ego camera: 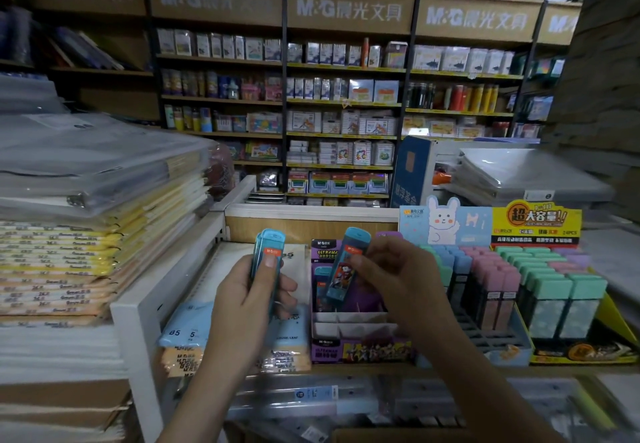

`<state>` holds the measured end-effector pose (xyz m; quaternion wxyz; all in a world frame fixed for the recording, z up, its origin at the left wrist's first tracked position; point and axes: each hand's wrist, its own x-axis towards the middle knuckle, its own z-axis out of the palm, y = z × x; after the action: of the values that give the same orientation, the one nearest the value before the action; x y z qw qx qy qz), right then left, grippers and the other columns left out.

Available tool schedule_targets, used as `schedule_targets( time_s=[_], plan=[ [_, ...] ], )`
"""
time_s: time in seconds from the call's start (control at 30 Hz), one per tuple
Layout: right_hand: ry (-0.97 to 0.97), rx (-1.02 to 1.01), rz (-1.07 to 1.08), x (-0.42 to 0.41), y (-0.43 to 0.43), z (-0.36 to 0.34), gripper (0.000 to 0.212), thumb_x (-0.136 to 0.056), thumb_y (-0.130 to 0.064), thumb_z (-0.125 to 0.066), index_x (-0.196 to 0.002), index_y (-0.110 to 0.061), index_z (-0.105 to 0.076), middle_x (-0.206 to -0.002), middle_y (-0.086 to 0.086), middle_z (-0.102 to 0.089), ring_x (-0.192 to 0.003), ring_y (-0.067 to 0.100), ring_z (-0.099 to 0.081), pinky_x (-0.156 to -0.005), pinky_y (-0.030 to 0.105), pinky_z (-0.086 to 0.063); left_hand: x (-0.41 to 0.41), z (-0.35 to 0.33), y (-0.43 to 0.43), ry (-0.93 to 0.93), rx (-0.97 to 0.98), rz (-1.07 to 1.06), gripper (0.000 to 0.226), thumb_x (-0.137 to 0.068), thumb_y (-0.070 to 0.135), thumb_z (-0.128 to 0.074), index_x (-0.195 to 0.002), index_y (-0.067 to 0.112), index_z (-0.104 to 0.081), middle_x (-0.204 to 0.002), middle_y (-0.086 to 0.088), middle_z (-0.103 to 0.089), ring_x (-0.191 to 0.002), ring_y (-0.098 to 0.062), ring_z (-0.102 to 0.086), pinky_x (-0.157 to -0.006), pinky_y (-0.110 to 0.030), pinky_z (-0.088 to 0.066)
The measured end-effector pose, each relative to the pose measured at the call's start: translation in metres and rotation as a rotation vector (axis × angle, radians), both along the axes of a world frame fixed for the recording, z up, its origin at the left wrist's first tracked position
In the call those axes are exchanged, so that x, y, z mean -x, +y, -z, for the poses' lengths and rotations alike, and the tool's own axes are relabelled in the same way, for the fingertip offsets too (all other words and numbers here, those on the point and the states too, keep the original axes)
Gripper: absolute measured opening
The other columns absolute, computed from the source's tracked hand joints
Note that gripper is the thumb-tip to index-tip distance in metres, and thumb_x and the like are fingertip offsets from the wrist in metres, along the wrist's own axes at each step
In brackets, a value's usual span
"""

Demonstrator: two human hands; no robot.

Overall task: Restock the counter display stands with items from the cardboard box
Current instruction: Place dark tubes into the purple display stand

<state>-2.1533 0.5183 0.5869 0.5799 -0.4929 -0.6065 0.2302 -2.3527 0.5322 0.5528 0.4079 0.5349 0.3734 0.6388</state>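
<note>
Across the upper half of the frame, the view is being filled by a wall of shelves (343, 103) packed with stationery. At the left, a tall stack of notebooks (86, 235) is being kept in plastic wrap. At the lower right, pastel cases are being displayed upright in a rabbit-printed stand (446, 221). Just left of it, at lower centre, a purple display stand (363, 351) is being restocked; no cases are showing in the white compartments at its front.

The left hand (249, 300) is being closed round a small bundle of blue cases (268, 252), the thumb pressed on the front one. The right hand (398, 276) is being held just above the purple stand, and a single blue case (346, 262) is being pinched near its top between thumb and fingertips, tilted, its lower end pointing towards the compartments.

The cases are being judged light, stiff and smooth, so likely to slip within a bundle. A pinch across the narrow sides near the top seems best, leaving the bottom free to enter a slot.

The cardboard box is not being made out with any certainty; only a brown edge is being cut off at the bottom of the frame. The number of cases in the bundle cannot be told, and the lower foreground is being lost to blur.
</note>
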Motion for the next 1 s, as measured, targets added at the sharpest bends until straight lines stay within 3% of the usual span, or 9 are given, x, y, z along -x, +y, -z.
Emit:
schedule_targets(
  time_s=[0.13, 0.3, 0.5, 0.6, 0.7, 0.87, 1.0],
  plan=[
    [-0.07, -0.018, 0.006, 0.0, 0.005, 0.008, 0.015, -0.085, -0.013, -0.076, -0.08, -0.025, -0.069, -0.076, -0.005, -0.075, -0.07, 0.009, -0.072, -0.061, 0.019, -0.058, 0.001, 0.008, 0.002, 0.054, 0.029, -0.026, 0.034, -0.103, 0.03, -0.05, -0.097, 0.0, -0.063, -0.068, -0.009, -0.068, -0.054, -0.016, -0.059, -0.047, -0.024, -0.048],
    [-0.106, 0.008, 0.03, 0.005, 0.013, 0.016, 0.007, -0.086, -0.017, -0.077, -0.085, -0.021, -0.071, -0.076, -0.003, -0.074, -0.072, 0.011, -0.071, -0.065, 0.025, -0.06, 0.005, 0.008, 0.004, 0.027, 0.086, -0.029, 0.033, -0.103, 0.03, -0.051, -0.096, 0.0, -0.062, -0.06, 0.0, -0.063, -0.049, -0.01, -0.055, -0.044, -0.02, -0.046],
    [-0.257, 0.017, 0.072, 0.009, 0.018, 0.024, 0.008, -0.086, -0.022, -0.077, -0.082, -0.023, -0.071, -0.074, -0.013, -0.071, -0.067, 0.004, -0.067, -0.061, 0.022, -0.057, 0.007, 0.007, 0.002, 0.097, 0.092, -0.045, 0.033, -0.103, 0.034, -0.051, -0.093, 0.005, -0.062, -0.063, -0.005, -0.062, -0.052, -0.012, -0.054, -0.044, -0.022, -0.042],
    [-0.301, 0.021, 0.092, 0.011, 0.02, 0.028, 0.01, -0.083, -0.022, -0.079, -0.079, -0.024, -0.071, -0.073, -0.019, -0.07, -0.066, 0.002, -0.067, -0.058, 0.017, -0.055, 0.007, 0.006, 0.003, 0.061, 0.124, -0.037, 0.028, -0.104, 0.027, -0.049, -0.094, 0.004, -0.061, -0.065, -0.008, -0.062, -0.053, -0.015, -0.051, -0.044, -0.026, -0.038],
    [-0.303, 0.051, 0.115, 0.013, 0.024, 0.035, 0.012, -0.08, -0.022, -0.083, -0.077, -0.024, -0.071, -0.067, -0.013, -0.07, -0.064, 0.0, -0.066, -0.055, 0.013, -0.051, 0.007, 0.005, 0.003, 0.02, 0.154, -0.02, 0.022, -0.102, 0.016, -0.046, -0.092, 0.001, -0.059, -0.066, -0.008, -0.062, -0.05, -0.014, -0.049, -0.043, -0.024, -0.037],
    [-0.342, 0.132, 0.178, 0.015, 0.029, 0.043, 0.019, -0.075, -0.028, -0.087, -0.081, -0.022, -0.069, -0.071, -0.008, -0.071, -0.066, 0.003, -0.067, -0.064, 0.031, -0.059, 0.007, 0.005, 0.001, 0.063, 0.142, 0.003, 0.021, -0.102, 0.013, -0.044, -0.092, 0.004, -0.059, -0.065, -0.005, -0.063, -0.05, -0.012, -0.051, -0.043, -0.021, -0.041],
    [-0.366, 0.139, 0.199, 0.016, 0.031, 0.043, 0.021, -0.074, -0.031, -0.087, -0.079, -0.022, -0.069, -0.069, -0.007, -0.069, -0.066, 0.004, -0.066, -0.065, 0.037, -0.06, 0.006, 0.007, 0.003, 0.07, 0.145, -0.001, 0.02, -0.102, 0.014, -0.045, -0.093, 0.004, -0.059, -0.066, -0.006, -0.064, -0.05, -0.012, -0.051, -0.045, -0.022, -0.042]
  ],
)
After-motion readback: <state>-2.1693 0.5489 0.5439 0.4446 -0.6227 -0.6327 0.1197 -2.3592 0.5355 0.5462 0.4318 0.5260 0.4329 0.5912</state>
